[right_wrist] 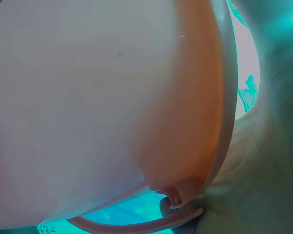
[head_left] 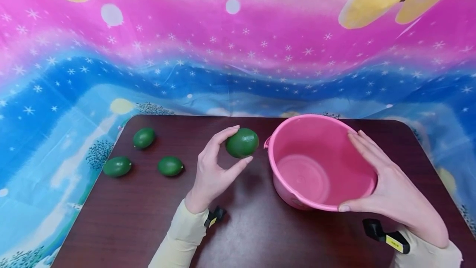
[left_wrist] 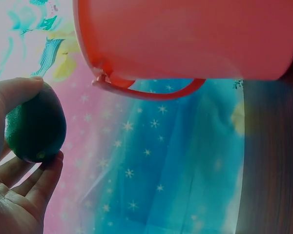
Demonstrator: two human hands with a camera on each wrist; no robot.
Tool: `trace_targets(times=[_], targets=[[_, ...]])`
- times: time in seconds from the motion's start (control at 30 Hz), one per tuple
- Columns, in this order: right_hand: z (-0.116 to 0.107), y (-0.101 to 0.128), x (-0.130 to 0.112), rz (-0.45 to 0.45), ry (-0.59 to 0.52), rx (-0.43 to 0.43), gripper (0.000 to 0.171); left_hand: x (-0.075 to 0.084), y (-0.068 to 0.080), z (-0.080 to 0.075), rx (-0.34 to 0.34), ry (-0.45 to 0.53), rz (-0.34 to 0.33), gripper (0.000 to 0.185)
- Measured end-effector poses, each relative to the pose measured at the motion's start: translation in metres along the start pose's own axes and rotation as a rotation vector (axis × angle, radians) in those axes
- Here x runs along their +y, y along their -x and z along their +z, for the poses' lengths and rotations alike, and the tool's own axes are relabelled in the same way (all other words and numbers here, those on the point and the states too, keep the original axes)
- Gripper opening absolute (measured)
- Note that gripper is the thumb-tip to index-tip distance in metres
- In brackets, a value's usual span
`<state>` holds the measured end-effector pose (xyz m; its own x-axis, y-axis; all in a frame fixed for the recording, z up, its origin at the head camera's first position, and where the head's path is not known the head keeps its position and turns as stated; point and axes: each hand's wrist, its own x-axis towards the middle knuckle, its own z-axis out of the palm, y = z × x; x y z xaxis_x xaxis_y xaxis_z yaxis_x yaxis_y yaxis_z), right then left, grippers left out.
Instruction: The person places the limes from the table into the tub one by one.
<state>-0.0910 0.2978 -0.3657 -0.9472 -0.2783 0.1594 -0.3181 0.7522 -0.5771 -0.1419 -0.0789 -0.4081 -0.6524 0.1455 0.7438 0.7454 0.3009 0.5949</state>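
My left hand [head_left: 213, 168] pinches a smooth green lime [head_left: 242, 143] between thumb and fingers, held above the table just left of a pink bucket [head_left: 285, 191]. In the left wrist view the lime [left_wrist: 36, 129] hangs clear of the bucket [left_wrist: 185, 39]. My right hand [head_left: 394, 187] holds the bucket's right side, thumb on the near rim and fingers over the far right rim. The bucket leans a little, and its bare floor shows. From the right wrist, the bucket [right_wrist: 97, 112] fills most of the view and hides the fingertips.
Three more limes lie on the table's left: one at the back [head_left: 144, 138], one by the left edge [head_left: 117, 166] and another nearer my left hand [head_left: 170, 166]. The dark wooden table [head_left: 122, 222] meets a colourful snowflake cloth [head_left: 208, 65]. The bucket's handle [left_wrist: 151, 95] hangs along its side.
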Motion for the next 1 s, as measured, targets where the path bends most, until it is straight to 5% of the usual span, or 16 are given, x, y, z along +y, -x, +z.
trace_targets(times=[0.3,1.0], targets=[[0.002,-0.002,-0.003,0.016,-0.018,0.002,0.139,0.009,-0.001,0.009,0.032,0.012,0.044,0.065],[0.004,-0.003,-0.001,0.004,-0.014,0.001,0.139,0.028,-0.002,0.033,-0.031,0.1,0.201,0.064]])
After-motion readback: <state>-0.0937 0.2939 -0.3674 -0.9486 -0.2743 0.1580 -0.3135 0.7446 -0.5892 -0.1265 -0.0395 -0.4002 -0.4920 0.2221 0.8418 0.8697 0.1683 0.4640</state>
